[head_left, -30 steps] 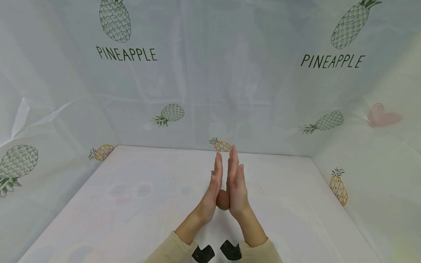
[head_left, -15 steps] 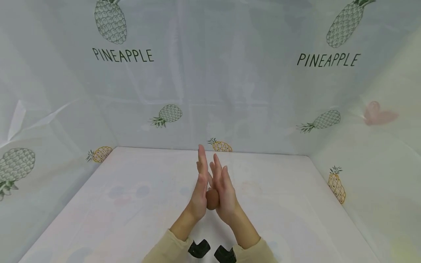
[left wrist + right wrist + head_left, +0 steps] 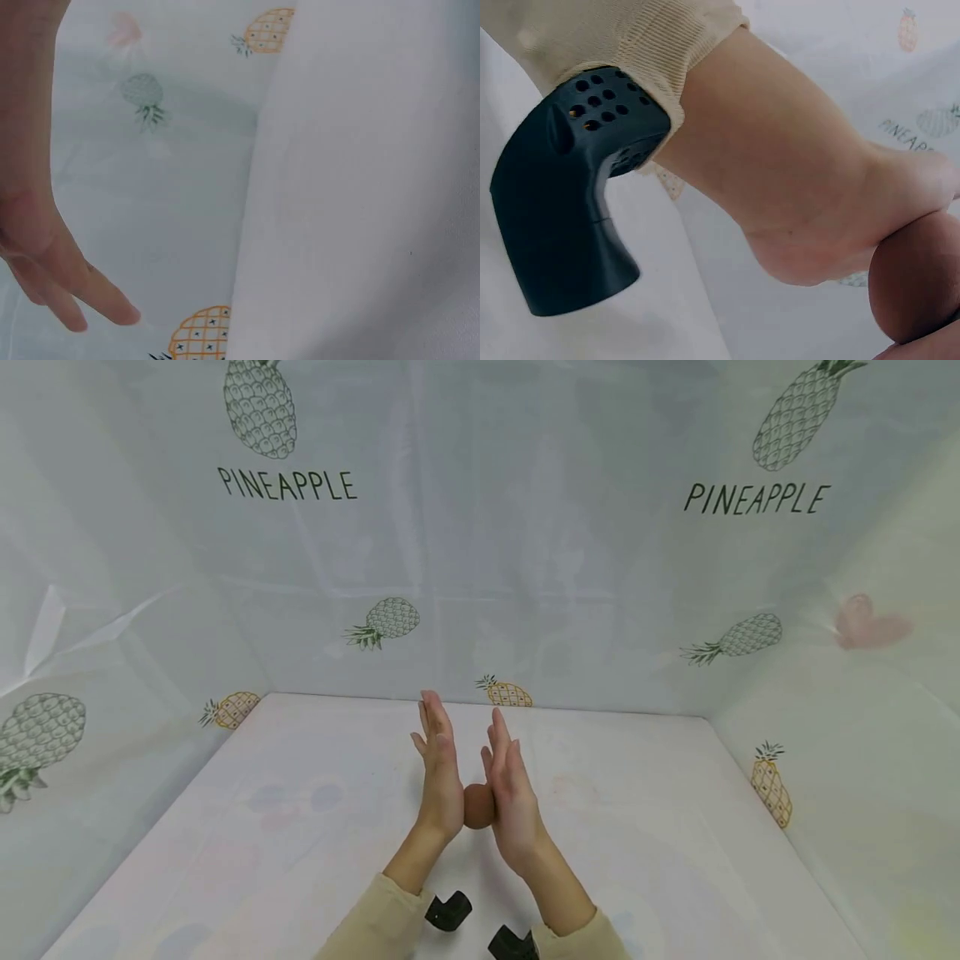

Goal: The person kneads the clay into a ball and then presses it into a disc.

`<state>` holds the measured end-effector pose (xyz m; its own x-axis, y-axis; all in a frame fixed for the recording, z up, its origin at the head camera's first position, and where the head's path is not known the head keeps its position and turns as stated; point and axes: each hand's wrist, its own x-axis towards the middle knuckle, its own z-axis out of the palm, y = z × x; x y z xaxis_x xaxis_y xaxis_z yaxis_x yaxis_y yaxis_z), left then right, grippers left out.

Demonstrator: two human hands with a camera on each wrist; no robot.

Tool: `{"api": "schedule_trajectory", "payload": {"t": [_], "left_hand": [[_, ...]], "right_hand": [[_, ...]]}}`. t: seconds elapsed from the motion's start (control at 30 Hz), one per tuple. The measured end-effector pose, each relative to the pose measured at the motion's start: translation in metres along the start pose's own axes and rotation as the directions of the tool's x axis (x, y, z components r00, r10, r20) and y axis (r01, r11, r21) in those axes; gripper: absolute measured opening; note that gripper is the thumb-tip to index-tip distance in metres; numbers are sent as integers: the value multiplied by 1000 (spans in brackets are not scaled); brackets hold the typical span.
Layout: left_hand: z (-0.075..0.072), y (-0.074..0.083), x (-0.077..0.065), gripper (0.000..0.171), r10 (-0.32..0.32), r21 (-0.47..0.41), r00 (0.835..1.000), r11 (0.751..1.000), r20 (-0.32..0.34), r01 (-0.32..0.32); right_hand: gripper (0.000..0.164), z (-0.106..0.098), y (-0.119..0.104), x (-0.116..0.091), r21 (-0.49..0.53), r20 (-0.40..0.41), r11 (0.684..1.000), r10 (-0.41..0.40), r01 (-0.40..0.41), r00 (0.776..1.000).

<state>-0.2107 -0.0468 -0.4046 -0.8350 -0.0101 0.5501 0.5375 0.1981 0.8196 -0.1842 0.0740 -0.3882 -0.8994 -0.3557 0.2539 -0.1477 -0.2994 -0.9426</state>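
Observation:
A smooth brown ball (image 3: 479,806) sits between my two palms, above the white tabletop. From the left side my left hand (image 3: 441,785) presses it with its palm, fingers straight and pointing away from me. My right hand (image 3: 516,810) presses from the opposite side, its fingers also extended. The fingertips of the two hands stand apart. In the right wrist view the ball (image 3: 919,274) touches the palm of the left hand (image 3: 900,184), with a sliver of the right hand below. A hand's edge and fingers show in the left wrist view, where the ball is out of frame.
The white tabletop (image 3: 637,827) spreads around the hands. Pale sheets printed with pineapples (image 3: 507,694) and lettering form walls at the back and sides. Each beige sleeve (image 3: 378,918) has a black curved wrist mount, such as the left one (image 3: 448,911).
Both hands and the ball have shifted to the left. The left hand has slid forward relative to the right hand, and the gap between their fingertips is wider. The ball looks rounder.

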Motion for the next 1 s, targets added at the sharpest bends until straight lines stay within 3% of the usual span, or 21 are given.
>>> {"api": "schedule_trajectory", "payload": {"t": [0.27, 0.5, 0.57, 0.67, 0.8, 0.9, 1.0], "left_hand": [[7, 1, -2, 71, -62, 71, 996, 996, 64, 57], [21, 6, -11, 75, -15, 47, 980, 999, 200, 6], [25, 8, -15, 76, -4, 4, 969, 1000, 247, 3], [29, 12, -21, 70, -22, -111, 948, 992, 316, 60], [29, 19, -24, 66, -50, -289, 927, 943, 371, 167], [26, 24, -23, 68, -36, -379, 930, 907, 366, 185], [22, 27, -22, 68, -1, -418, 942, 896, 335, 150]], "right_hand": [[70, -2, -6, -2, -79, -49, 995, -62, 58, 997], [64, -13, -12, -1, -138, -95, 979, -162, 148, 982], [62, -16, -13, -1, -146, -117, 976, -179, 161, 977], [61, -22, -14, 0, -151, -143, 974, -192, 171, 971], [62, -25, -11, 2, -148, -159, 972, -205, 182, 966], [62, -24, -6, 4, -140, -165, 972, -208, 186, 964], [62, -22, 1, 5, -136, -159, 975, -195, 174, 968]]}}
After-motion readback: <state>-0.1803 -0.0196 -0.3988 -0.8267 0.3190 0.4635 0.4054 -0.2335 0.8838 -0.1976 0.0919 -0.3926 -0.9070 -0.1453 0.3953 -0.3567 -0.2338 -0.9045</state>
